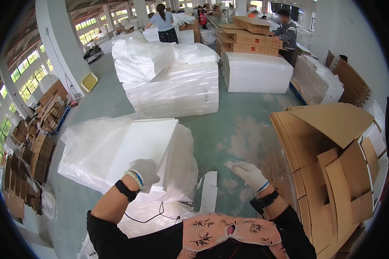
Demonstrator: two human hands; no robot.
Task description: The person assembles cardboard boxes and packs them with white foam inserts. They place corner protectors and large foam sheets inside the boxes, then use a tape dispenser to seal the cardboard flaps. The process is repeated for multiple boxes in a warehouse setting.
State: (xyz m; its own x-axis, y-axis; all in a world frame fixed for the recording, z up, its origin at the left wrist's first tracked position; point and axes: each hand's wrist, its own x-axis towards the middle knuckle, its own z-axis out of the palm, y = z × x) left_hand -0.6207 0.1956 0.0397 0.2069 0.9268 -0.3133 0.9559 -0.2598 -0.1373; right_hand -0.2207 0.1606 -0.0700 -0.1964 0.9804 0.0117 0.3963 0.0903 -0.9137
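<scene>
My left hand (144,172), in a white glove, grips the near edge of a white foam sheet (145,144) on top of a stack wrapped in clear plastic (88,146). A small clear plastic bag (233,170) is pinched in my gloved right hand (248,173), above the green floor. Both wrists carry a black band. A narrow white foam strip (209,192) lies on the floor between my arms.
Flat brown cardboard blanks (328,164) are stacked at my right. Large plastic-wrapped white stacks (177,86) and a white block (257,71) stand ahead. Folded cardboard (34,151) is piled at the left. Two people work by cartons (250,36) far back.
</scene>
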